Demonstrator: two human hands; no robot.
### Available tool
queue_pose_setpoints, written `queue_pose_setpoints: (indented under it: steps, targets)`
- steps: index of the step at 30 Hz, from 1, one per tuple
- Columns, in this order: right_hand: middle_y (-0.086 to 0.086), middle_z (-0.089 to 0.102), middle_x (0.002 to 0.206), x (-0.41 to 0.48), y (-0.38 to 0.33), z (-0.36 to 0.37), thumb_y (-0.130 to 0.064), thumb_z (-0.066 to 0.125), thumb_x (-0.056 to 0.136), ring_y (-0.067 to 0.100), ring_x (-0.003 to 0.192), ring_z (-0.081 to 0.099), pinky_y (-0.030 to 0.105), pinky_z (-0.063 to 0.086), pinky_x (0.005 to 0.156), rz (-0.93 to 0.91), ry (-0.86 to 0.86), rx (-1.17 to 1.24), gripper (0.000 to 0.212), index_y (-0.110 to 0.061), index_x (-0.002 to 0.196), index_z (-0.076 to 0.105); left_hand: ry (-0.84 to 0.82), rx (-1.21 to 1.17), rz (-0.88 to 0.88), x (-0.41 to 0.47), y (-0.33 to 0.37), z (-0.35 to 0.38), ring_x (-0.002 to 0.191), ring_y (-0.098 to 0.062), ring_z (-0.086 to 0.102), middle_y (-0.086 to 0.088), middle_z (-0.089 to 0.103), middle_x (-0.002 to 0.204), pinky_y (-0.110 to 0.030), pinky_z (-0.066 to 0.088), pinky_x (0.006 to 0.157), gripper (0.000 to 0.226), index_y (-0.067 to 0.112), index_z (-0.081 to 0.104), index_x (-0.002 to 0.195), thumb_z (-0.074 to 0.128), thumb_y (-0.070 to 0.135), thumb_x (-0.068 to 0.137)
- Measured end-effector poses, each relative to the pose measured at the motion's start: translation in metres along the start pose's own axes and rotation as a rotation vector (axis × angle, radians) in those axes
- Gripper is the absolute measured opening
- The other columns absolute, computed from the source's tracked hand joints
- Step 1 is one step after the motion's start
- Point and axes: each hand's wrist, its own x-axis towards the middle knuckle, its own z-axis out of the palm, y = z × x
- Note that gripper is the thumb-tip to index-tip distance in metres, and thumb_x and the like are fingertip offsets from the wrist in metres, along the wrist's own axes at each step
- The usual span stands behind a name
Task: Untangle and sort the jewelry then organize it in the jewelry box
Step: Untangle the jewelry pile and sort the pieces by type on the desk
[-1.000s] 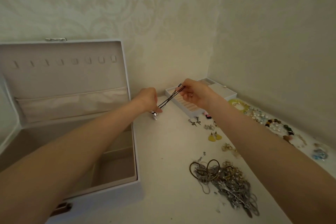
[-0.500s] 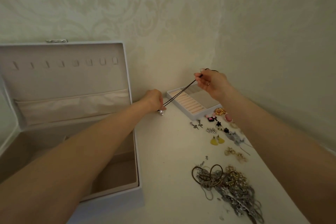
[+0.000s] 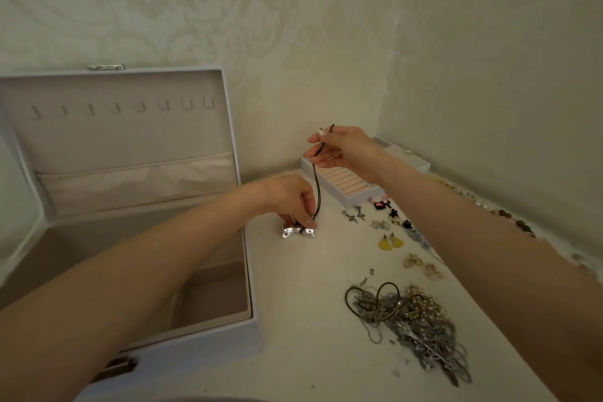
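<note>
Black cord (image 3: 317, 186) (silver pendant (image 3: 298, 232)) in right hand (image 3: 346, 153).

**A corner of a home, given over to personal things**

Pale wallpaper (image 3: 228, 10) with a raised damask scroll covers both walls that meet behind a white desk (image 3: 303, 320), the finish of a lived-in room rather than a shop or workshop. On the desk stand an open, fabric-lined jewelry box (image 3: 130, 137) and a ring tray (image 3: 346, 181), with loose earrings (image 3: 390, 242) and a tangled heap of chains (image 3: 414, 323), mixed and unlabelled.
</note>
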Motion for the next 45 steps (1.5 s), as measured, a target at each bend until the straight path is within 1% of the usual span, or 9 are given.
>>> queue_pose_setpoints:
  steps: [6, 11, 16, 21, 26, 30, 36, 42, 45]
  targets:
    - [0.013, 0.067, 0.088, 0.01, 0.006, 0.031, -0.009, 0.048, 0.098, 0.017, 0.07, 0.067, 0.04, 0.056, 0.086, 0.078, -0.09, 0.009, 0.011, -0.003, 0.097, 0.058, -0.171, -0.004, 0.021, -0.016, 0.006, 0.012, 0.056, -0.012, 0.055, -0.002, 0.059, 0.069, -0.017, 0.048, 0.052, 0.024, 0.011, 0.053, 0.076, 0.075, 0.002, 0.076]
    - [0.025, 0.063, 0.109, 0.011, 0.012, 0.046, -0.006, 0.055, 0.094, 0.023, 0.081, 0.066, 0.031, 0.058, 0.071, 0.173, -0.145, -0.132, 0.033, 0.01, 0.123, 0.05, -0.23, 0.051, 0.035, -0.028, 0.012, 0.017, 0.059, -0.012, 0.056, -0.001, 0.057, 0.072, -0.017, 0.05, 0.053, 0.024, 0.012, 0.051, 0.084, 0.074, 0.006, 0.078]
    - [0.025, 0.057, 0.124, 0.006, 0.02, 0.049, 0.0, 0.055, 0.092, 0.02, 0.078, 0.064, 0.025, 0.057, 0.065, 0.158, -0.155, -0.331, 0.039, 0.01, 0.129, 0.048, -0.222, 0.141, 0.03, -0.031, 0.014, 0.024, 0.059, -0.009, 0.057, 0.002, 0.057, 0.071, -0.016, 0.05, 0.055, 0.019, 0.015, 0.055, 0.083, 0.073, 0.018, 0.081]
    - [0.017, 0.064, 0.112, -0.013, 0.008, 0.032, -0.002, 0.053, 0.094, 0.015, 0.067, 0.063, 0.02, 0.054, 0.054, 0.036, -0.006, -0.382, 0.022, -0.003, 0.114, 0.06, -0.262, 0.174, 0.023, -0.034, 0.005, 0.017, 0.058, -0.004, 0.058, 0.005, 0.059, 0.069, -0.016, 0.05, 0.058, 0.014, 0.017, 0.058, 0.078, 0.071, 0.019, 0.083]
    - [0.008, 0.069, 0.098, -0.049, 0.002, 0.018, -0.007, 0.055, 0.094, 0.015, 0.067, 0.066, 0.021, 0.054, 0.059, 0.021, -0.058, -0.452, 0.016, -0.009, 0.106, 0.065, -0.417, 0.302, 0.005, -0.043, 0.005, 0.014, 0.075, -0.012, 0.058, 0.007, 0.058, 0.071, -0.021, 0.048, 0.068, 0.01, 0.019, 0.063, 0.083, 0.072, 0.016, 0.082]
    - [0.006, 0.072, 0.097, -0.074, 0.003, 0.017, -0.012, 0.055, 0.095, 0.017, 0.074, 0.068, 0.023, 0.054, 0.063, 0.016, -0.109, -0.514, 0.014, -0.012, 0.104, 0.066, -0.486, 0.409, -0.01, -0.049, 0.01, 0.014, 0.069, -0.007, 0.056, 0.014, 0.059, 0.064, -0.015, 0.044, 0.06, 0.012, 0.025, 0.063, 0.079, 0.07, 0.016, 0.084]
    - [0.004, 0.073, 0.094, -0.1, 0.007, 0.015, -0.014, 0.058, 0.094, 0.014, 0.073, 0.068, 0.021, 0.054, 0.061, -0.012, -0.159, -0.574, 0.014, -0.013, 0.103, 0.069, -0.536, 0.457, -0.082, -0.06, 0.017, 0.013, 0.066, -0.003, 0.064, 0.003, 0.066, 0.078, -0.016, 0.044, 0.062, 0.008, 0.022, 0.059, 0.087, 0.061, 0.015, 0.09]
    - [-0.001, 0.073, 0.085, -0.127, -0.002, 0.011, -0.006, 0.063, 0.088, 0.008, 0.074, 0.066, 0.018, 0.05, 0.064, -0.059, -0.192, -0.569, 0.016, -0.016, 0.094, 0.074, -0.22, 0.573, -0.087, -0.047, 0.015, 0.009, 0.064, -0.005, 0.061, -0.001, 0.066, 0.085, -0.018, 0.042, 0.055, 0.005, 0.017, 0.056, 0.098, 0.054, 0.017, 0.093]
    - [-0.005, 0.071, 0.091, -0.143, -0.006, 0.028, -0.003, 0.063, 0.086, 0.004, 0.079, 0.063, 0.012, 0.047, 0.073, -0.109, -0.333, -0.66, 0.022, -0.019, 0.096, 0.075, -0.064, 0.691, -0.108, -0.029, 0.008, 0.002, 0.089, -0.018, 0.061, -0.002, 0.06, 0.096, -0.027, 0.053, 0.07, 0.023, 0.009, 0.057, 0.115, 0.049, 0.014, 0.094]
